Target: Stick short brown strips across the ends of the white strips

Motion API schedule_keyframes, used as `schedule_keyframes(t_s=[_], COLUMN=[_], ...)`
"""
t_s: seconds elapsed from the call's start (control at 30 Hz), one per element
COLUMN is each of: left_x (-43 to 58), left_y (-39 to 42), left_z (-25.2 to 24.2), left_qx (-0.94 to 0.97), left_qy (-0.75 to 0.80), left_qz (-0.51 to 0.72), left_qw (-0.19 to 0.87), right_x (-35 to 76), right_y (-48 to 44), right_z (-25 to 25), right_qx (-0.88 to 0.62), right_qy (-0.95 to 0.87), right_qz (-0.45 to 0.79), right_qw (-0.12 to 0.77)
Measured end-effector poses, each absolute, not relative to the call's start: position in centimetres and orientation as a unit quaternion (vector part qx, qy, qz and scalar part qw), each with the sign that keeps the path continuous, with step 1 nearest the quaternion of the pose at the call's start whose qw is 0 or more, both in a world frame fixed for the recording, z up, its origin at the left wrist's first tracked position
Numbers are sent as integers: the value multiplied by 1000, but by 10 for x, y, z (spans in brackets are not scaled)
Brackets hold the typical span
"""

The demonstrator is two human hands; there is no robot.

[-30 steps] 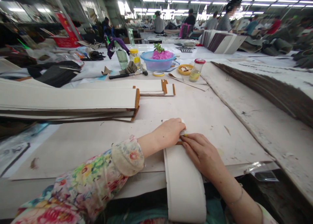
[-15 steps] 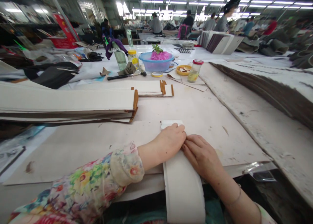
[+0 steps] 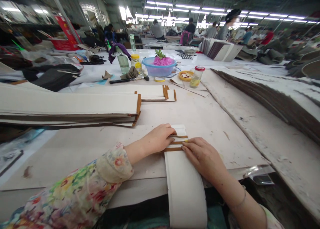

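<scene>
One long white strip (image 3: 186, 192) lies at the near edge of the table, right of the middle, its near part curving down toward the person. Three brown bands (image 3: 173, 149) cross its far part, one behind another; whether they belong to one piece or to several layered ones cannot be told.

Two bare hands work here. The left hand (image 3: 162, 137) has its fingers curled at the left end of the farthest band; whether they pinch it cannot be told. The right hand (image 3: 204, 157) lies along the strip's right side, fingertips touching the right ends of the two nearer bands; a grasp beneath cannot be made out.

Pale paper (image 3: 205, 119) covers the table around the strip. To the left lie two stacks of brown-ended white strips, a large near stack (image 3: 70, 102) and a smaller far stack (image 3: 152, 91). On the right lies one pile of dark-edged sheets (image 3: 272, 92).

Farther off stand two lidded jars, one red-lidded jar (image 3: 197, 78) and one yellow-lidded jar (image 3: 136, 63), with one blue bowl (image 3: 157, 70) between them. Near these are one shallow yellow dish (image 3: 185, 79) of scraps, one yellow ring (image 3: 159, 79), one black-handled brush (image 3: 125, 80) and two bottles (image 3: 123, 63). At least six people (image 3: 157, 31) are in the far background.
</scene>
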State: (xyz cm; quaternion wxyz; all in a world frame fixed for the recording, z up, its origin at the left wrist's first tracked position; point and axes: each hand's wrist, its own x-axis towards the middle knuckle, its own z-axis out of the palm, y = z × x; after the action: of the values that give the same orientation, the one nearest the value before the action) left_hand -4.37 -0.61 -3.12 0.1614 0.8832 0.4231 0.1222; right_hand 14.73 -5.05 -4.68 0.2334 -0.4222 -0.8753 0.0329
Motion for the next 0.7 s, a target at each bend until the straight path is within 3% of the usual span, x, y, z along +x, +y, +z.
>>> schedule_keyframes(t_s=[0.33, 0.5, 0.7], left_x=[-43, -42, -42], left_y=[-9, -15, -19], left_z=[-35, -33, -33], left_qx=[867, 890, 907], left_qy=[439, 421, 406], left_qz=[148, 117, 87], left_qw=[184, 128, 64], right_x=[137, 133, 124], right_y=[-34, -32, -38], right_z=[-45, -43, -41], right_qx=[-442, -423, -402], right_qy=[-873, -892, -908], right_qz=[4, 28, -49], right_qw=[205, 157, 104])
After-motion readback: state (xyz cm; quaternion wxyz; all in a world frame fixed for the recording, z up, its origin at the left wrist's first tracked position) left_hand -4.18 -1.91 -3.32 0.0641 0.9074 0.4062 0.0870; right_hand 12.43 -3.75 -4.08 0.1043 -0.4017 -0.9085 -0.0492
